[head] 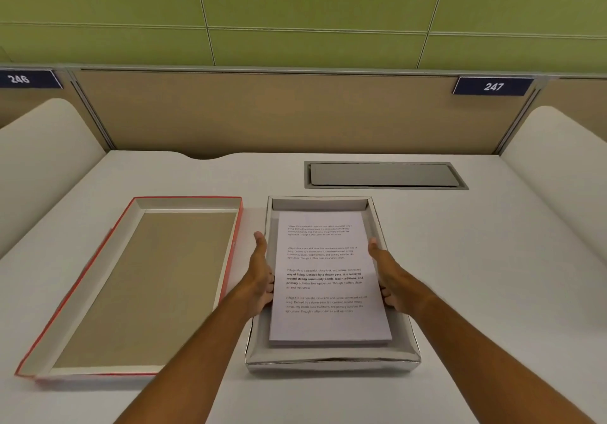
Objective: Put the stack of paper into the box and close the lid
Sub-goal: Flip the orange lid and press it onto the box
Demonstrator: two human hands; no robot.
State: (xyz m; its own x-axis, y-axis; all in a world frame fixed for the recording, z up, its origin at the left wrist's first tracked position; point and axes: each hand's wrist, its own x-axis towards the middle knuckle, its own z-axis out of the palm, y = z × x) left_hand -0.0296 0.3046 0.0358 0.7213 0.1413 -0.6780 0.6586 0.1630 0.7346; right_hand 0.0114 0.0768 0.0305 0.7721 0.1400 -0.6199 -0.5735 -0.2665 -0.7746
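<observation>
A stack of white paper [325,279] with printed text sits inside the shallow grey box [331,358] at the middle of the desk. My left hand [261,276] grips the stack's left edge, fingers curled under it, thumb pointing up. On the opposite side, my right hand [386,276] holds the right edge the same way. Whether the stack rests on the box floor or hovers slightly above it I cannot tell. The red-edged lid [138,285] lies upside down to the left of the box, showing its brown inside.
A grey metal cable hatch [384,175] is set into the white desk [476,276] behind the box. A beige partition with number plates 246 and 247 closes the back; white curved dividers flank both sides.
</observation>
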